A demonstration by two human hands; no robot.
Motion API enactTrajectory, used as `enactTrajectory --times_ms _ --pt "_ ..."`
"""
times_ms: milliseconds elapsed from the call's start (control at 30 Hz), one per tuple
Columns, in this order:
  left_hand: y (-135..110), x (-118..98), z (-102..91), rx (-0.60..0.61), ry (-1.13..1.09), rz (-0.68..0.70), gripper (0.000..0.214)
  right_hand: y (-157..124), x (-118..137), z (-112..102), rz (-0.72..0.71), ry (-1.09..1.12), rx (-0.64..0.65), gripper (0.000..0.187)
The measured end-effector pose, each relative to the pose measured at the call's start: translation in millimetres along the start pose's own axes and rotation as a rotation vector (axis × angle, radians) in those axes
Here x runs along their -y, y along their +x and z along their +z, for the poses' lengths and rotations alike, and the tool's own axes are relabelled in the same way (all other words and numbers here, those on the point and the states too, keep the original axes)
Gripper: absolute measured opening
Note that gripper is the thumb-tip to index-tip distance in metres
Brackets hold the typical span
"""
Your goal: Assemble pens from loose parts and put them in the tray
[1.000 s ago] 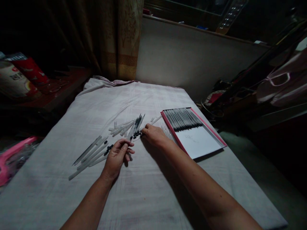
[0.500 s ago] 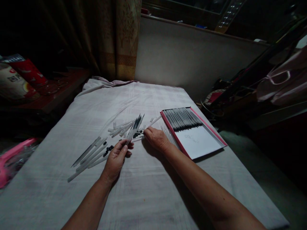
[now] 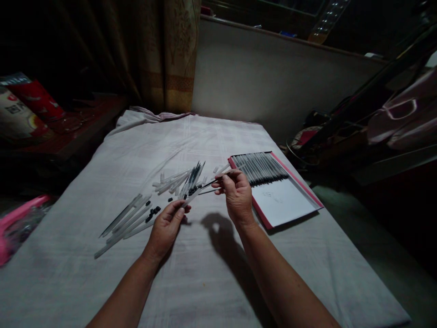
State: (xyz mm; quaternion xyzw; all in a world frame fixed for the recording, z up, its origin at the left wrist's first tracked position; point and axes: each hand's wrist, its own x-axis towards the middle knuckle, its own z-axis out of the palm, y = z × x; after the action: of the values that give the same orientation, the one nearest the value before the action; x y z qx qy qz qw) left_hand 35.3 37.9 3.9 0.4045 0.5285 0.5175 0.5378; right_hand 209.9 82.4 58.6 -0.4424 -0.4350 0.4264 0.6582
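My left hand (image 3: 170,218) is closed on a pale, translucent pen barrel (image 3: 193,197) that points up and to the right. Between the pinched fingers of my right hand (image 3: 236,195) is a thin dark pen refill (image 3: 209,183), its left end close to the barrel. Just beyond my left hand, a fan of dark-tipped refills (image 3: 195,175) shows; whether any of it touches that hand I cannot tell. Small black caps (image 3: 155,211) lie left of it and around the refills. More clear barrels (image 3: 131,221) are spread on the cloth to the left.
Right of my right hand, an open red-edged box (image 3: 266,219) holds a row of pens (image 3: 261,168) with black ends. A pale checked cloth (image 3: 205,282) covers the table. Another heap of barrels (image 3: 172,180) lies behind the caps. A pink-handled item (image 3: 20,209) is at far left.
My right hand has lifted from the cloth and moved right, now with a dark refill in its fingers. In my left hand a pale barrel now angles rightward.
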Motion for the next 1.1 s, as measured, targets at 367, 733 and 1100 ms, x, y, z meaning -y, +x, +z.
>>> enactTrajectory --times_ms 367,733,1100 --pt "1 7 -0.1 -0.004 0.055 0.034 0.048 0 5 -1 -0.002 -0.097 0.088 0.025" --pt "-1 13 -0.3 0.012 0.211 0.159 0.036 -6 2 -3 0.065 -0.147 0.163 0.023" --pt "0 17 -1.6 0.032 0.224 0.174 0.033 -2 5 -8 -0.007 -0.13 0.063 0.022"
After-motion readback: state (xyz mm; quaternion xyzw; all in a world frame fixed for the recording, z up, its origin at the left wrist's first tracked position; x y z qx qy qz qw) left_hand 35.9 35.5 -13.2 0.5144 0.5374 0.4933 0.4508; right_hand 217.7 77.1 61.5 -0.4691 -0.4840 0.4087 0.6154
